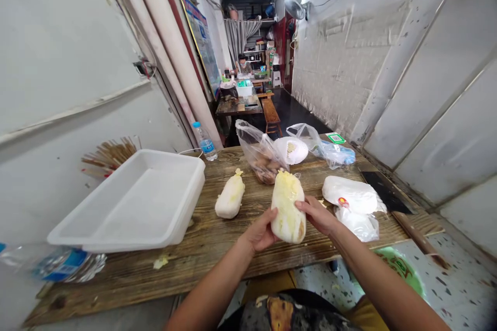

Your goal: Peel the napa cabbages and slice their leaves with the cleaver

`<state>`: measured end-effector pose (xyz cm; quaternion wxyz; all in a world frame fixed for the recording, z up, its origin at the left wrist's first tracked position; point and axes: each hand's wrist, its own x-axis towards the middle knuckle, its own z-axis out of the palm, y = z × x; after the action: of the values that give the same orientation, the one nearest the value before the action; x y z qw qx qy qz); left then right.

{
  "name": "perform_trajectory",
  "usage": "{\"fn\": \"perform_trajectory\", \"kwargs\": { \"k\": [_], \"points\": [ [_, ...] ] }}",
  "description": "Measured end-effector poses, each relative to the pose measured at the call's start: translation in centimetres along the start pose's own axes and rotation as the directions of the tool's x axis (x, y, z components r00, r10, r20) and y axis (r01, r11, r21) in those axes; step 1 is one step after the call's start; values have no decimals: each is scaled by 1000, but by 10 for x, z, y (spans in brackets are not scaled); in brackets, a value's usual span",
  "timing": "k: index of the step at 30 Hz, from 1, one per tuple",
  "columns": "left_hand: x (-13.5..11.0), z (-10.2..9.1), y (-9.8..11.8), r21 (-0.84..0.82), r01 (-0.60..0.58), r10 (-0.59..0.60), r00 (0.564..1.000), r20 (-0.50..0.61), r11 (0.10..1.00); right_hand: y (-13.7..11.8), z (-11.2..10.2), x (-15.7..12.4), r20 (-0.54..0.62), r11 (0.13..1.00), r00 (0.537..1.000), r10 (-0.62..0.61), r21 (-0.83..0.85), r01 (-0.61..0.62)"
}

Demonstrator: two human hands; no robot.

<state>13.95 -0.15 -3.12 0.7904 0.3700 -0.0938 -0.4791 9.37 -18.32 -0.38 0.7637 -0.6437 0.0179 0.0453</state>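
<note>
Cradling a film-wrapped head of napa cabbage (288, 214) at 12 o'clock, just past the near edge of the weathered wooden surface (116, 289); the left hand (262, 230) cups its lower left side, and the right hand (316, 215) wraps its right side; both grips are closed snugly around it. A green basin (399, 269) sits on the speckled floor at 4 o'clock, below the surface; a crushed plastic bottle (66, 264) lies at 9 o'clock, off the surface's left end. A white plastic tray (128, 201) rests at 10 o'clock, with a bundle of wooden sticks (111, 155) behind it; a second wrapped cabbage (230, 195) lies at 11 o'clock, just beside the tray. A white plastic bundle (349, 191) sits at 2 o'clock, touching a black-bladed cleaver (384, 191) along the right edge. Clear bags, one holding brown food (258, 152), crowd 12 o'clock; a water bottle (204, 142) stands upright at the far edge; far off at 12 o'clock, a person (243, 64) sits behind a cluttered table (233, 106).
</note>
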Motion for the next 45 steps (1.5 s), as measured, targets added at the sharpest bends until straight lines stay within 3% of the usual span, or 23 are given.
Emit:
{"fn": "perform_trajectory", "kwargs": {
  "k": [3,7,10,12,15,18,21,24,28,32,36,38,40,45],
  "points": [
    [-4,12,0,-18,-7,8,998,58,1000,-8,0,-15,-67,990,994,-82,-123,73],
    [-10,19,13,-84,188,-157,943,293,979,-28,1,-41,-137,972,976,-169,-185,142],
    [-11,19,19,-77,254,-223,932,286,964,-40,8,-59,-221,934,933,-283,-285,216],
    [-10,19,18,-74,265,-241,940,239,961,-44,15,-67,-249,842,862,-442,-446,302],
    [-10,21,14,-41,289,-273,936,222,957,-45,24,-72,-159,629,748,-645,-666,402],
    [-12,25,12,-28,311,-291,915,280,950,-44,28,-72,-64,474,675,-735,-761,444],
    [-14,29,14,-49,342,-305,887,345,939,-44,29,-74,-33,383,623,-782,-814,437],
    [-13,33,18,-17,376,-340,856,389,927,-49,31,-77,-24,343,605,-796,-840,419],
    [-11,37,19,26,408,-377,815,441,913,-57,31,-81,-4,347,636,-772,-841,416],
    [-12,38,17,3,307,-284,877,389,952,-57,21,-82,-29,392,666,-746,-827,402],
    [-14,52,15,86,-15,0,986,169,996,-52,14,-83,-181,479,637,-749,-812,333],
    [-14,64,16,143,-182,171,981,87,973,-49,16,-87,-202,488,640,-741,-817,307],
    [-14,74,16,189,-275,267,961,65,943,-45,22,-91,-189,468,648,-738,-835,289],
    [-15,83,15,405,-417,440,897,39,814,-34,34,-98,-169,360,564,-808,-901,245]
  ]
}}
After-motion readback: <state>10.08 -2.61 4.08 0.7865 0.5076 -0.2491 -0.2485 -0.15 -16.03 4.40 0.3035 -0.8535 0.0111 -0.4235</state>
